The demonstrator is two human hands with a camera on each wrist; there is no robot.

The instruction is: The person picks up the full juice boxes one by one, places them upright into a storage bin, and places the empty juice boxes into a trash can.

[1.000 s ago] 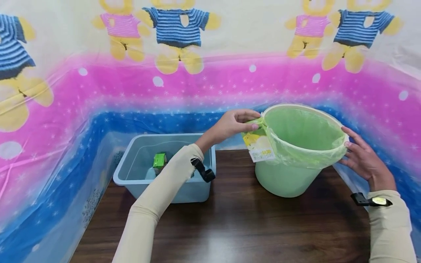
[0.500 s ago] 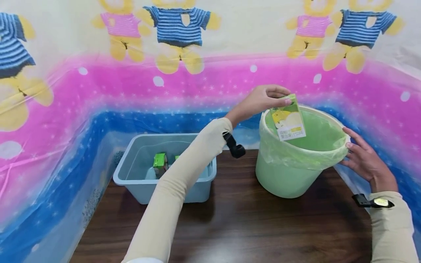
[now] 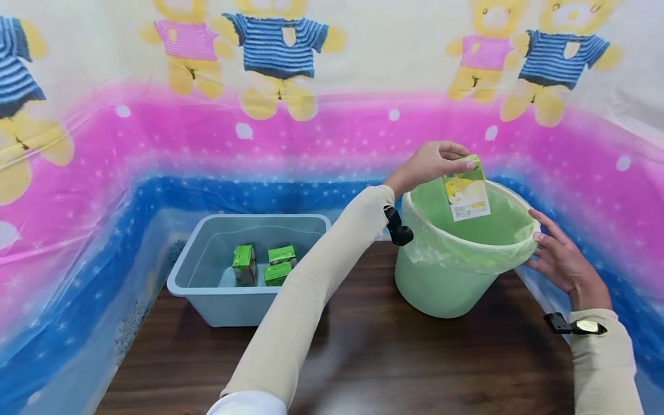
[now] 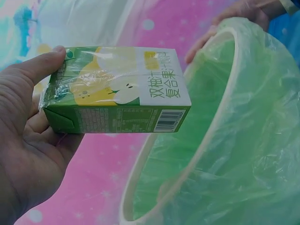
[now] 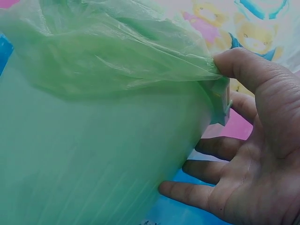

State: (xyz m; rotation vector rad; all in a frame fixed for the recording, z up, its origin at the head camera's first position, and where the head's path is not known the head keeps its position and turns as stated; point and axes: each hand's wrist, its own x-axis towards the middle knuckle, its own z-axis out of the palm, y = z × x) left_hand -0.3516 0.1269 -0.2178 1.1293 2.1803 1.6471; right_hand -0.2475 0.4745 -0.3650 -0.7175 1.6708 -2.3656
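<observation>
My left hand (image 3: pixel 433 164) pinches a juice box (image 3: pixel 467 193) by its top end, over the open mouth of a green trash can (image 3: pixel 441 291). The left wrist view shows the thumb on the printed front of the juice box (image 4: pixel 117 77) and fingers beneath, with clear film wrapped round the carton. A translucent green bag (image 3: pixel 430 248) lines the can and folds over its pale rim. At the can's right side, my right hand (image 3: pixel 568 262) rests spread fingers on the rim and outer wall. Its thumb presses the bag (image 5: pixel 126 51) near a small tab in the right wrist view.
A grey-blue plastic basin (image 3: pixel 223 308) stands on the dark wooden table (image 3: pixel 404 369), left of the can. Inside it are three more green cartons (image 3: pixel 245 265). A bear-printed sheet (image 3: pixel 311 138) hangs round the back and sides.
My left hand has lifted the juice box from beside the can's left rim to over its mouth. The arm uncovers more cartons in the basin. My right hand stays at the rim.
</observation>
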